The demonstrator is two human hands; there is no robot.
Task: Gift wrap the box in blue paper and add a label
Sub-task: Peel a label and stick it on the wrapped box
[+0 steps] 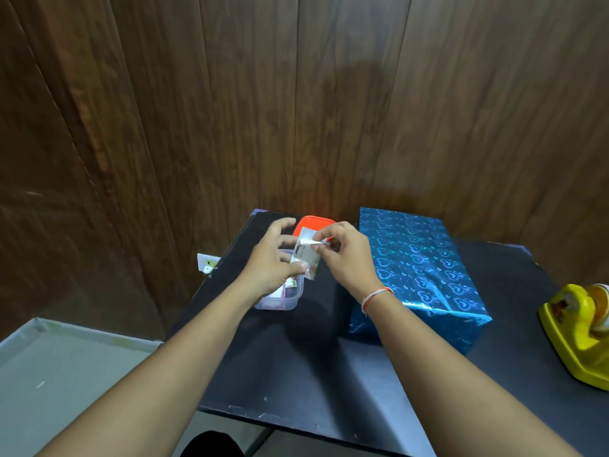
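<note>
Off the worktop's left edge: a pale grey floor or lower surface (66, 374), and a small white tag-like scrap (207, 262) at the foot of the wall, too small to identify.

Near the far left corner of the black worktop (296, 374): a clear plastic tub (287, 300), lid off, with what look like small printed stickers inside. Orange-red lid (313, 224) parked just behind it toward the far edge, presumably out of the way of reaching in.

Above the tub: left hand (273, 262), thumb and fingertips pinching the lower edge of a small white label (305, 255), other fingers spread. Right hand (342, 255) (red-and-white thread at the wrist) pinching the label's upper corner, where a flap curls away. By the look of it, one grip steadying the sheet while the other peels backing from sticker; held aloft over the tub, likely fresh out of it.

Right of the hands, at the far edge: box (418, 275) fully wrapped in shiny blue heart-print paper, end folds closed, no label on any visible face. Wrapping apparently done, labelling pending.

Near the right edge: yellow tape dispenser (580, 331), partly cut off by the frame, set well apart from the box.

Behind everything: dark wood-panelled wall (296, 110), meeting the worktop's far edge.
</note>
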